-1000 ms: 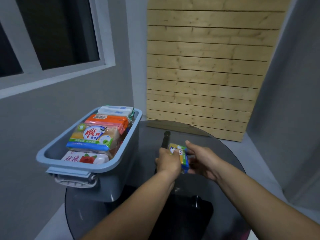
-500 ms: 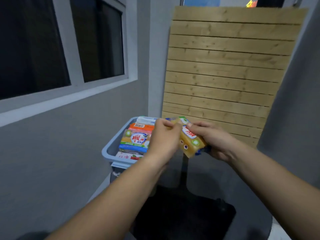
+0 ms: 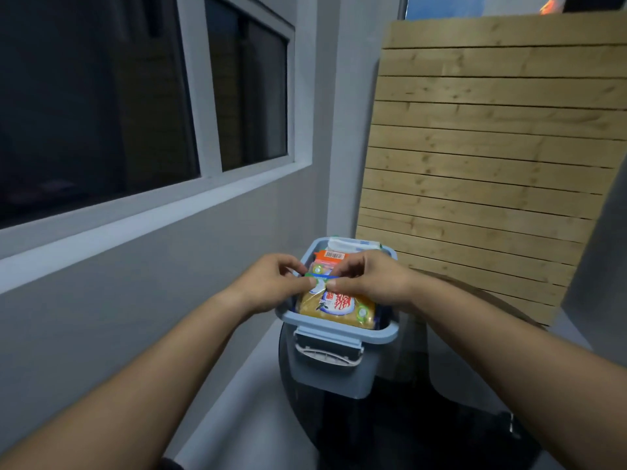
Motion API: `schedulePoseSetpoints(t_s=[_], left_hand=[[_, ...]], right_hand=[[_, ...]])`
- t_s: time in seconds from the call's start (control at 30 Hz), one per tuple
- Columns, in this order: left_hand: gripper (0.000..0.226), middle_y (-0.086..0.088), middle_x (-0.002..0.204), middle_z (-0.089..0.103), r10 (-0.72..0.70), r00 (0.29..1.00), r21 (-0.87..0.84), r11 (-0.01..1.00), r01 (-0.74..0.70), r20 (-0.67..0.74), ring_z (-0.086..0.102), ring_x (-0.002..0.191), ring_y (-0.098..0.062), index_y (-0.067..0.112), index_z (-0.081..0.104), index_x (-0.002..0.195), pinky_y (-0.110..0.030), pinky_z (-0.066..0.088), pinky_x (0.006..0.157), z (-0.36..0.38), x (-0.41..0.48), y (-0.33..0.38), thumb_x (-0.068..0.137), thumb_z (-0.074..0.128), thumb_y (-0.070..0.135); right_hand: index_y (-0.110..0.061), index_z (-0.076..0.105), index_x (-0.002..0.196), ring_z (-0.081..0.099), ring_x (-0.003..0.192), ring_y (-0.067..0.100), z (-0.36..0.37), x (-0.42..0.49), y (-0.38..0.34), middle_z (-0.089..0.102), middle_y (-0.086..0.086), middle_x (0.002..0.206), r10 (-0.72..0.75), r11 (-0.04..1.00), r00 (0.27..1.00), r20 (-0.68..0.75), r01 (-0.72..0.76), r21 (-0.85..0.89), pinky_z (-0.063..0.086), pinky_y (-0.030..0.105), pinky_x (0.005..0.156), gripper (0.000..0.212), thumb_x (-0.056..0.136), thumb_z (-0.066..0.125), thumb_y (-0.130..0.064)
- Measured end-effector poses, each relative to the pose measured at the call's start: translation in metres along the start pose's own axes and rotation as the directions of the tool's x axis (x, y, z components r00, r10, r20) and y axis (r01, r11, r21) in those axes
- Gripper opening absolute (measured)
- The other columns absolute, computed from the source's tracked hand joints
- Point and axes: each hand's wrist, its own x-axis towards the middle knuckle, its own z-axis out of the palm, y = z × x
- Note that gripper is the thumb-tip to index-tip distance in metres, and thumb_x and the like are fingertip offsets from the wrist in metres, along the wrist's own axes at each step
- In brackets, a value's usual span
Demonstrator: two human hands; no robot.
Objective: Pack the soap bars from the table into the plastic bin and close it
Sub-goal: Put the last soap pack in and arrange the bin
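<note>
A light blue plastic bin (image 3: 339,329) stands open on the round dark glass table (image 3: 451,374), with a white latch handle on its near end. Several wrapped soap bars fill it. A yellow soap bar (image 3: 337,308) with a white and red label lies on top at the near end. My left hand (image 3: 271,283) and my right hand (image 3: 369,278) both pinch the far edge of this bar, thumbs almost touching. Behind my hands an orange soap bar (image 3: 330,256) and a white soap pack (image 3: 353,245) show in the bin.
A grey wall with a window (image 3: 135,106) runs along the left. A slatted wooden panel (image 3: 492,157) leans against the wall behind the table. The bin sits at the table's left edge. No lid is in view.
Both hands lifted the yellow soap bar from the table, carried it left over the bin and set it down on top at the near end. The camera turned left and up.
</note>
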Motion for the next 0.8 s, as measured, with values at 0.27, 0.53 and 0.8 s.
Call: schedulePoseSetpoints(t_s=[0.27,0.53,0.8], left_hand=[[0.017,0.006,0.091,0.078,0.043,0.996,0.02,0.999,-0.045,0.072,0.073,0.094,-0.017,0.021,0.073,0.089,-0.044,0.058,0.091,0.005,0.007,-0.004,0.082,0.079,0.035],[0.031,0.009,0.091,0.078,0.036,0.994,0.139,0.989,-0.05,0.1,0.074,0.09,-0.015,0.024,0.073,0.087,-0.048,0.06,0.087,0.006,0.01,-0.005,0.079,0.073,0.054],[0.051,0.013,0.088,0.077,0.044,0.996,0.21,0.976,-0.059,0.077,0.071,0.097,-0.017,0.037,0.071,0.081,-0.053,0.051,0.097,0.005,0.023,-0.009,0.056,0.058,0.081]], right_hand=[[-0.019,0.077,0.106,0.073,0.094,0.01,0.0,0.003,0.003,0.077,-0.003,0.105,-0.007,0.98,1.0,0.029,0.013,-0.199,0.06,0.032,0.088,0.024,0.095,0.063,-0.035],[-0.019,0.075,0.111,0.073,0.091,0.003,0.002,-0.001,0.02,0.076,-0.006,0.106,-0.076,0.992,0.997,0.014,0.077,-0.104,0.059,0.021,0.081,0.021,0.097,0.062,-0.028],[-0.023,0.071,0.115,0.069,0.1,0.006,0.0,0.0,0.012,0.072,-0.006,0.114,-0.067,0.977,0.997,0.044,0.075,-0.201,0.058,0.026,0.087,0.022,0.1,0.057,-0.031]])
